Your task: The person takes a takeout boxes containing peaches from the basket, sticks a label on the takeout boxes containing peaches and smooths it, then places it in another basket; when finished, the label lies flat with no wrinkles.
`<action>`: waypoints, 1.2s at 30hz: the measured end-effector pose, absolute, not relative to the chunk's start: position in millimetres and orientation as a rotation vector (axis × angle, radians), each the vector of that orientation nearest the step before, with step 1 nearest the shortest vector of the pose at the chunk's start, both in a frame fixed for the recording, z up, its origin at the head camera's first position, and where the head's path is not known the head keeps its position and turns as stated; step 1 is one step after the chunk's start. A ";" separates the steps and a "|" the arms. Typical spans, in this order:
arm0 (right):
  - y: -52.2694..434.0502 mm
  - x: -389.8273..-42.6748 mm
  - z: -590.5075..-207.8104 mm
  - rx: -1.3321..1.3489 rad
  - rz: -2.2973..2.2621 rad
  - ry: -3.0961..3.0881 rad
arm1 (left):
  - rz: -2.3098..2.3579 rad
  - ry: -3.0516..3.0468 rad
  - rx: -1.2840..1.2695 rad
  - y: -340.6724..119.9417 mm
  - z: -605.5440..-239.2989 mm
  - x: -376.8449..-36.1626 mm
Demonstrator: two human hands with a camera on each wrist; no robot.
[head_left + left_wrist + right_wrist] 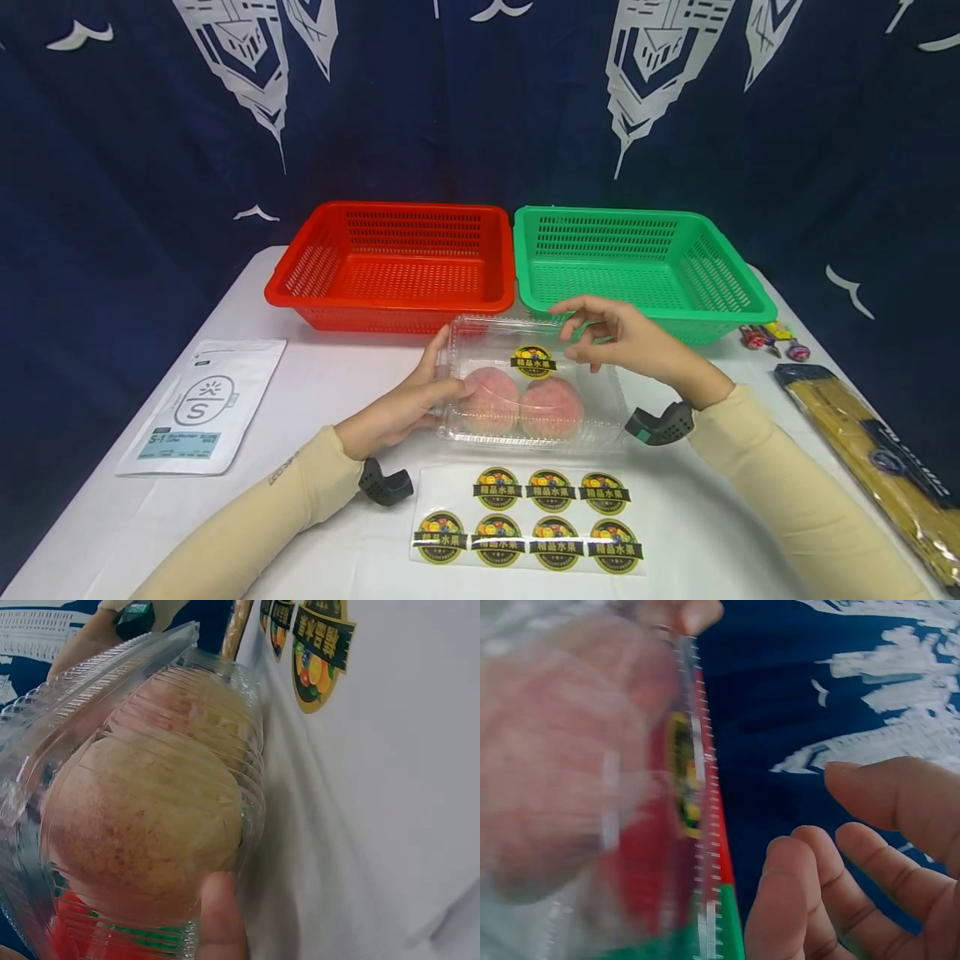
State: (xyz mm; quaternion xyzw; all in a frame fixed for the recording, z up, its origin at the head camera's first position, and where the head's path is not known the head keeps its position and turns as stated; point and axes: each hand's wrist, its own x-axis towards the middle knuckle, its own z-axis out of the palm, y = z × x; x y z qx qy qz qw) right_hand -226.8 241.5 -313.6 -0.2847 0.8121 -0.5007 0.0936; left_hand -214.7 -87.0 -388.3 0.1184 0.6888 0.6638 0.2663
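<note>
My left hand (pixel 408 408) grips the left side of a clear plastic clamshell box (pixel 600 408), thumb at its edge. Two pink peaches (pixel 551 408) sit side by side inside; up close, one peach (pixel 150 825) shows through the ribbed wall. A round black-and-gold sticker (pixel 533 362) is on the lid. Over the lid's right part hovers my right hand (pixel 618 337), fingers loosely bent and nothing between them. In the right wrist view its fingers (pixel 885 787) stand apart from the box's edge.
A sheet of round stickers (pixel 528 521) lies in front of the box. Behind stand a red basket (pixel 390 321) and a green basket (pixel 645 312). A white pouch (pixel 202 408) lies left; wrapped candies (pixel 776 337) and a long yellowish packet (pixel 862 450) lie right.
</note>
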 end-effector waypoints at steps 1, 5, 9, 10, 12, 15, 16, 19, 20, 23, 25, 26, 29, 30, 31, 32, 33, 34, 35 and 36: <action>243.8 -226.7 -311.6 -0.852 -1.531 2.411 | 1.789 1.861 0.323 -87.0 -387.8 -214.6; 254.5 -226.4 -305.0 -0.882 -1.783 2.338 | 1.785 1.860 0.316 -86.9 -387.9 -215.0; 265.6 -225.7 -300.5 -0.901 -2.054 2.268 | 1.778 1.851 0.313 -86.7 -389.8 -215.3; 268.4 -225.6 -299.8 -0.893 -2.121 2.266 | 1.778 1.845 0.315 -86.6 -390.4 -215.3; 273.8 -226.1 -299.1 -0.868 -2.246 2.276 | 1.781 1.836 0.321 -86.7 -391.2 -215.2; 282.8 -228.3 -299.3 -0.821 -2.399 2.305 | 1.785 1.827 0.325 -86.8 -392.8 -215.6; 286.2 -229.0 -299.4 -0.809 -2.440 2.315 | 1.786 1.824 0.328 -87.0 -392.5 -215.1; 298.6 -231.0 -300.0 -0.806 -2.564 2.344 | 1.787 1.820 0.339 -87.0 -393.7 -215.1; 303.0 -231.4 -300.1 -0.801 -2.609 2.356 | 1.787 1.816 0.346 -87.1 -394.0 -215.0; 317.3 -232.8 -300.3 -0.775 -2.719 2.429 | 1.789 1.810 0.355 -87.7 -395.0 -214.7; 327.2 -233.5 -300.6 -0.714 -2.769 2.501 | 1.791 1.808 0.356 -87.9 -394.8 -213.9; 332.4 -233.5 -300.9 -0.671 -2.774 2.557 | 1.792 1.807 0.357 -87.9 -394.8 -213.6; 348.3 -232.8 -302.5 -0.542 -2.789 2.673 | 1.795 1.803 0.355 -87.9 -395.2 -212.9; 353.8 -232.6 -303.4 -0.509 -2.806 2.679 | 1.795 1.802 0.356 -87.9 -395.2 -212.5; 359.3 -231.9 -304.2 -0.462 -2.808 2.700 | 1.797 1.800 0.357 -87.9 -395.0 -212.1; 364.9 -230.9 -304.8 -0.406 -2.813 2.707 | 1.798 1.800 0.356 -87.8 -395.4 -212.0; 370.0 -229.6 -305.0 -0.344 -2.808 2.712 | 1.802 1.799 0.350 -87.8 -395.6 -211.9; 375.3 -227.8 -304.9 -0.258 -2.776 2.741 | 1.805 1.799 0.345 -87.6 -395.7 -211.7; 380.4 -225.5 -304.7 -0.161 -2.725 2.775 | 1.808 1.798 0.343 -87.3 -395.6 -211.4; 385.1 -222.8 -304.2 -0.060 -2.672 2.801 | 1.811 1.795 0.342 -86.9 -395.4 -211.2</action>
